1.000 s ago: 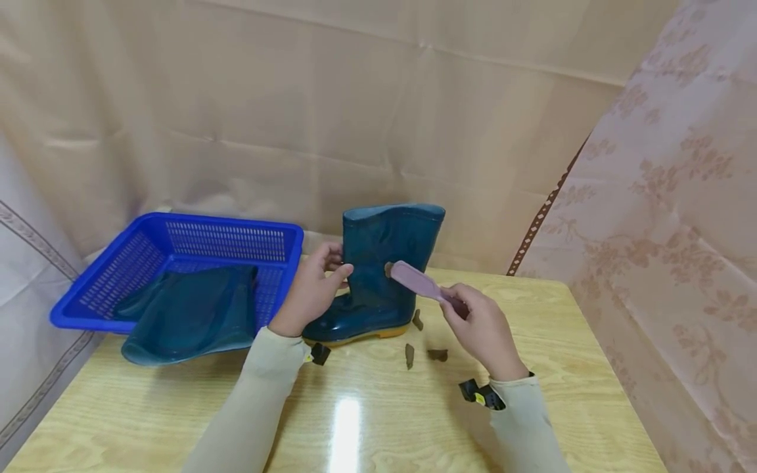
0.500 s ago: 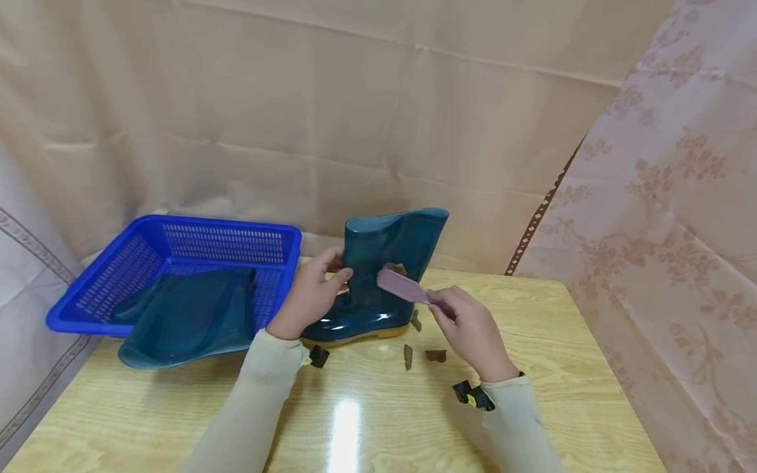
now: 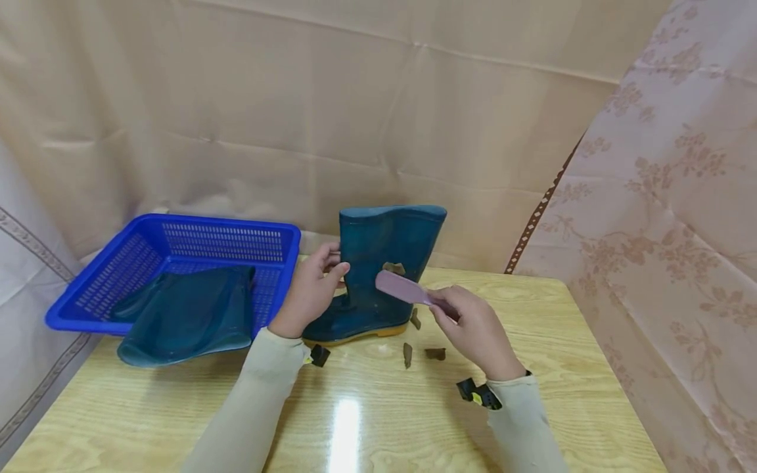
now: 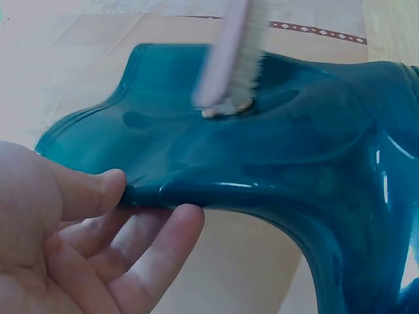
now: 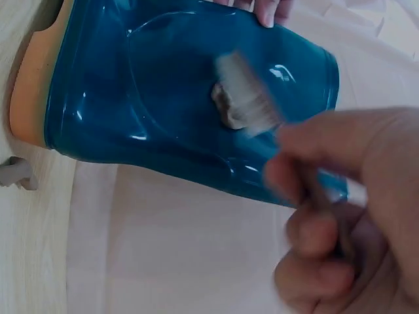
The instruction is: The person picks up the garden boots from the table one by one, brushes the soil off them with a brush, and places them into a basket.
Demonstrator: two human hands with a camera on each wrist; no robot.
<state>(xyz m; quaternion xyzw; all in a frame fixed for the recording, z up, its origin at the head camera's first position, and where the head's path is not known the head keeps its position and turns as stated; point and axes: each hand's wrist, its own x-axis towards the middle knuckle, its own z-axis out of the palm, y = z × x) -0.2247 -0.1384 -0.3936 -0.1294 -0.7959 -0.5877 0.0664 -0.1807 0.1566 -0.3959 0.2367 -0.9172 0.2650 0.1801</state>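
Note:
A dark teal rubber boot (image 3: 378, 240) with a yellow-orange sole stands upright on the table, toe to the left. My left hand (image 3: 309, 292) holds the front edge of its shaft, thumb on the near side and fingers behind, as the left wrist view shows. My right hand (image 3: 476, 328) grips the handle of a pale purple brush (image 3: 402, 287). Its light bristles (image 5: 245, 95), blurred in the right wrist view, are against a brown clump (image 5: 224, 108) stuck to the side of the shaft. In the head view the clump (image 3: 394, 267) shows just above the brush.
On the left stands a blue perforated basket (image 3: 230, 221). Another teal boot (image 3: 192, 318) lies in it, its shaft opening hanging over the front rim. Several brown flakes lie by the heel, one flake (image 3: 435, 354) close to my right hand. Behind the table (image 3: 568, 381) hangs a beige cloth (image 3: 296, 118).
The brush has moved left and slightly down on the shaft, and more of the brown clump shows. The boot tipped briefly and is upright again. My left hand stays at the front edge.

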